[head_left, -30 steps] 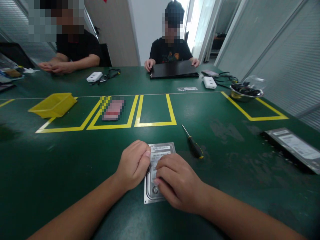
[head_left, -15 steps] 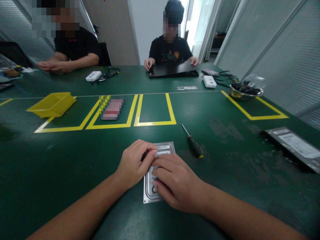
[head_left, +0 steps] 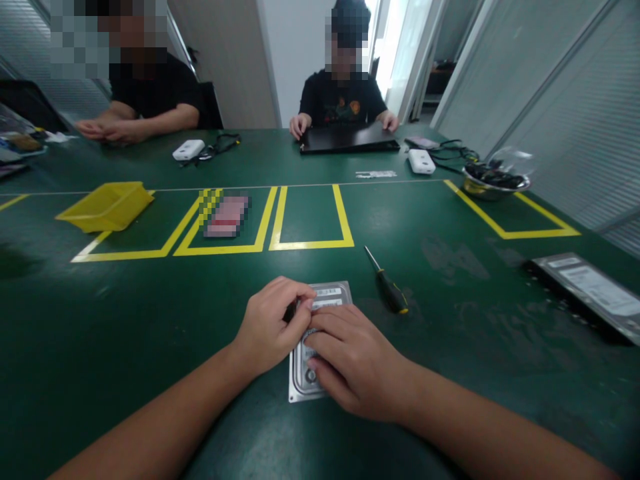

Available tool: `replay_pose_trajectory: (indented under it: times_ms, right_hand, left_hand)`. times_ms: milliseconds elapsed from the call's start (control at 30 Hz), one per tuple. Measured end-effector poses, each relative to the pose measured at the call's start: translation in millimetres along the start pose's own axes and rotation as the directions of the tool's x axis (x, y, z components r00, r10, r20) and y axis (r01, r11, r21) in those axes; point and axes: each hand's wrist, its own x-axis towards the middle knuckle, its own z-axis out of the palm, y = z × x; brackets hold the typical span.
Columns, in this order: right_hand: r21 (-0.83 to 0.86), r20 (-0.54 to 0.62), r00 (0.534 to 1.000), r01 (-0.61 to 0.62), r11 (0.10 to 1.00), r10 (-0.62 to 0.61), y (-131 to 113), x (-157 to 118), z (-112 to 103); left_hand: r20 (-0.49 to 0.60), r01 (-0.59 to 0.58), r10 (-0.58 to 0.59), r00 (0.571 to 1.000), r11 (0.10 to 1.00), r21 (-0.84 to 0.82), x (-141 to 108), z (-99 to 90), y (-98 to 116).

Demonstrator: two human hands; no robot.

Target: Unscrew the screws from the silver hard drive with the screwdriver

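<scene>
A silver hard drive cover (head_left: 300,381), with white printed labels on its face, lies flat on the green table in front of me. Over its upper left part, my left hand (head_left: 273,327) has thumb and forefinger closed together; whatever is between their tips is hidden. My right hand (head_left: 357,360) covers the cover's right side, fingers curled and pressed on its face close to the left fingertips. Beyond my right hand lies a screwdriver (head_left: 391,292) with a black and yellow handle. A hard drive (head_left: 593,287) lies at the far right.
Yellow tape outlines (head_left: 313,245) mark the table. A yellow bin (head_left: 113,208) stands left, beside a blurred pinkish item (head_left: 227,217). A metal bowl (head_left: 493,187) holds dark items. Across the table, one person (head_left: 345,100) holds a black panel (head_left: 345,138); another (head_left: 155,93) sits left.
The whole view has shifted slightly. Both hands keep nearly the same pose on the cover, with no clear movement relative to it.
</scene>
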Motion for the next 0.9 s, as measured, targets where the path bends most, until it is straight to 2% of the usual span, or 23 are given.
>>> replay_pose_trajectory:
  times_ms: [900]
  right_hand:
    - [-0.015,0.061,0.998,-0.011,1.0,0.012,-2.4,0.1,-1.3]
  left_hand:
    - [-0.026,0.03,-0.03,0.999,1.0,0.009,0.9,-0.5,-1.6]
